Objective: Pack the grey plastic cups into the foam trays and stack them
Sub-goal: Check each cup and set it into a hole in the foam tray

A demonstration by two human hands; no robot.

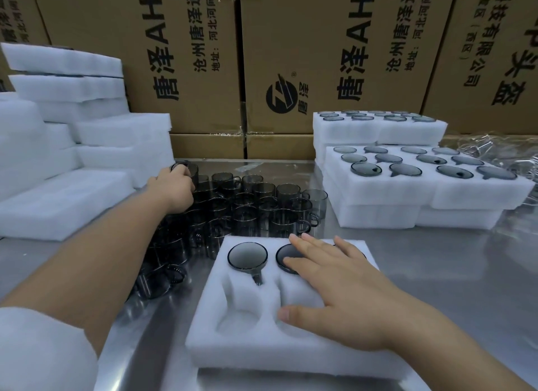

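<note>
Printed cardboard boxes [291,56] wall off the whole background beyond the near foam tray [262,341]. That tray lies on a brushed steel table [465,274], which spreads out from it on every side.

Beyond the tray and to its left is a tall heap of empty foam trays [87,146], white and stacked unevenly. Beyond it and to its right are stacked filled trays [407,192], the top layers showing rows of grey cups seated in their pockets. A higher stack stands just behind them. Crumpled clear plastic wrap [495,146] lies further right of those.

Just behind the near tray, reaching round its left side, stands a crowd of loose grey cups [256,204], handled and packed close together.

The left hand [171,190] reaches to the far left corner of that crowd, with its fingers curled over the rim of one cup [186,169] and gripping it. The right hand [343,291] lies flat on the tray's right half, fingers straight and spread wide and holding nothing.

In the tray's far row, the first seated cup [247,255] fills the left pocket, its handle pointing toward the person. The second seated cup [286,255] sits beside it, partly covered by the right fingers. Two pockets in the tray's near row are empty.
</note>
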